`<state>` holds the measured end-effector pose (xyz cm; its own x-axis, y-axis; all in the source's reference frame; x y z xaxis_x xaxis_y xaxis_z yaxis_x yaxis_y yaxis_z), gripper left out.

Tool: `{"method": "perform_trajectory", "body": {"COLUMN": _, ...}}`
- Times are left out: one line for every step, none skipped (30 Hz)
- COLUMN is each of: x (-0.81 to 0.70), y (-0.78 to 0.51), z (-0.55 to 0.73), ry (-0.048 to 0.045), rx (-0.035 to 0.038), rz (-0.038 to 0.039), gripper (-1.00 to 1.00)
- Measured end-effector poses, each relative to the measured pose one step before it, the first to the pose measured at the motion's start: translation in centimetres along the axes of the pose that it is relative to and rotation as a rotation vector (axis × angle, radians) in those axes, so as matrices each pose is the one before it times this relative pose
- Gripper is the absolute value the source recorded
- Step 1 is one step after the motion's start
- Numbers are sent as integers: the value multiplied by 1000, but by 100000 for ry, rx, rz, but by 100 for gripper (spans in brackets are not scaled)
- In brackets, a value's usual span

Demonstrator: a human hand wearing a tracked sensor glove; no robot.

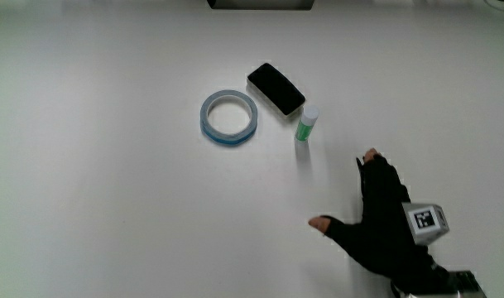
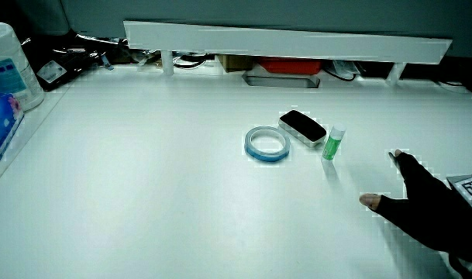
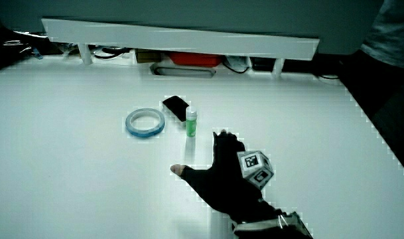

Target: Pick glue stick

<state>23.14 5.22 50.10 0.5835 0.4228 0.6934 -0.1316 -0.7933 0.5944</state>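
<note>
Fingers (image 1: 376,170) spread and holding nothing, the hand (image 1: 388,219) lies low over the bare white worktop (image 1: 111,207), nearer the person than the glue stick (image 1: 306,122). That small green tube with a pale cap stands upright, just beside a glossy black case (image 1: 276,88) and near a blue tape ring (image 1: 228,117).

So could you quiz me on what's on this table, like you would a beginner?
1. True or false: the hand is holding the glue stick.
2. Which thing touches or nearly touches the glue stick: A) the tape roll B) the black eraser C) the hand?
3. Fill in: the glue stick stands ____ on the table.

Key: 1 false, the fingers are spread and empty, nearer to the person; 2 B; 3 upright.
</note>
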Motion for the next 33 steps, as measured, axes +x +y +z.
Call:
{"method": "perform_trajectory", "body": {"x": -114, "y": 589, "z": 4, "ry": 1562, "rx": 119, "rz": 2608, "gripper": 0}}
{"method": "perform_trajectory", "body": {"x": -98, "y": 592, "z": 2, "ry": 1562, "rx": 119, "rz": 2608, "gripper": 0}}
{"method": "perform_trajectory", "body": {"x": -83, "y": 594, "z": -1, "ry": 1562, "rx": 119, "rz": 2608, "gripper": 0}}
{"method": "perform_trajectory", "body": {"x": 120, "y": 566, "z": -34, "ry": 1011, "rx": -49, "rz": -448, "gripper": 0}}
{"method": "perform_trajectory", "body": {"x": -333, "y": 325, "z": 14, "ry": 792, "rx": -324, "rz": -2784, "gripper": 0}}
{"method": "perform_trajectory", "body": {"x": 219, "y": 615, "z": 2, "ry": -1338, "rx": 189, "rz": 556, "gripper": 0}}
{"method": "perform_trajectory", "body": {"x": 192, "y": 598, "z": -60, "ry": 2155, "rx": 428, "rz": 4068, "gripper": 0}}
{"method": "perform_trajectory", "body": {"x": -403, "y": 237, "z": -45, "ry": 1023, "rx": -422, "rz": -1929, "gripper": 0}}
{"method": "perform_trajectory", "body": {"x": -35, "y": 399, "z": -65, "ry": 246, "rx": -71, "rz": -1293, "gripper": 0}}
{"method": "perform_trajectory", "body": {"x": -198, "y": 343, "z": -40, "ry": -748, "rx": -260, "rz": 946, "gripper": 0}}
{"method": "perform_trajectory", "body": {"x": -43, "y": 316, "z": -77, "ry": 1213, "rx": 332, "rz": -722, "gripper": 0}}
{"method": "perform_trajectory", "body": {"x": -7, "y": 329, "z": -85, "ry": 986, "rx": -344, "rz": 624, "gripper": 0}}
{"method": "perform_trajectory", "body": {"x": 105, "y": 369, "z": -101, "ry": 734, "rx": 252, "rz": 768, "gripper": 0}}
{"method": "perform_trajectory", "body": {"x": -103, "y": 247, "z": -92, "ry": -377, "rx": -796, "rz": -1521, "gripper": 0}}
{"method": "perform_trajectory", "body": {"x": 206, "y": 426, "z": -109, "ry": -248, "rx": 934, "rz": 389, "gripper": 0}}
{"method": "perform_trajectory", "body": {"x": -250, "y": 135, "z": -118, "ry": 323, "rx": -190, "rz": -1036, "gripper": 0}}
{"method": "perform_trajectory", "body": {"x": -110, "y": 207, "z": -134, "ry": 2058, "rx": -204, "rz": 651, "gripper": 0}}
{"method": "perform_trajectory", "body": {"x": -146, "y": 297, "z": -75, "ry": -5448, "rx": 6382, "rz": 4200, "gripper": 0}}
{"method": "perform_trajectory", "body": {"x": -304, "y": 50, "z": -23, "ry": 1404, "rx": 2746, "rz": 2308, "gripper": 0}}
{"method": "perform_trajectory", "body": {"x": -346, "y": 67, "z": -93, "ry": -29, "rx": -1254, "rz": 80, "gripper": 0}}
{"method": "perform_trajectory", "body": {"x": 1022, "y": 576, "z": -224, "ry": -1784, "rx": -1157, "rz": -6152, "gripper": 0}}
{"method": "perform_trajectory", "body": {"x": -392, "y": -143, "z": 24, "ry": 3638, "rx": 2494, "rz": 4111, "gripper": 0}}
{"method": "perform_trajectory", "body": {"x": 73, "y": 106, "z": -90, "ry": -1053, "rx": -827, "rz": -626, "gripper": 0}}
{"method": "perform_trajectory", "body": {"x": -216, "y": -110, "z": -17, "ry": 939, "rx": 798, "rz": 436, "gripper": 0}}
{"method": "perform_trajectory", "body": {"x": 610, "y": 236, "z": -145, "ry": 4981, "rx": -8078, "rz": -5010, "gripper": 0}}
{"method": "perform_trajectory", "body": {"x": -100, "y": 31, "z": -53, "ry": -4334, "rx": 7190, "rz": 4813, "gripper": 0}}
{"method": "perform_trajectory", "body": {"x": -243, "y": -151, "z": 4, "ry": 1018, "rx": 1557, "rz": 536, "gripper": 0}}
{"method": "perform_trajectory", "body": {"x": 225, "y": 83, "z": -73, "ry": 706, "rx": -232, "rz": -544, "gripper": 0}}
{"method": "perform_trajectory", "body": {"x": 213, "y": 106, "z": -85, "ry": 65, "rx": -1434, "rz": -1340, "gripper": 0}}
{"method": "perform_trajectory", "body": {"x": 189, "y": 73, "z": -10, "ry": 1384, "rx": 1533, "rz": 886, "gripper": 0}}
{"method": "perform_trajectory", "body": {"x": -153, "y": -57, "z": -29, "ry": -6, "rx": 247, "rz": 397, "gripper": 0}}
{"method": "perform_trajectory", "body": {"x": 157, "y": 58, "z": -21, "ry": 1215, "rx": 757, "rz": 235, "gripper": 3}}
{"method": "perform_trajectory", "body": {"x": 186, "y": -10, "z": -38, "ry": 5966, "rx": -6124, "rz": -3793, "gripper": 6}}
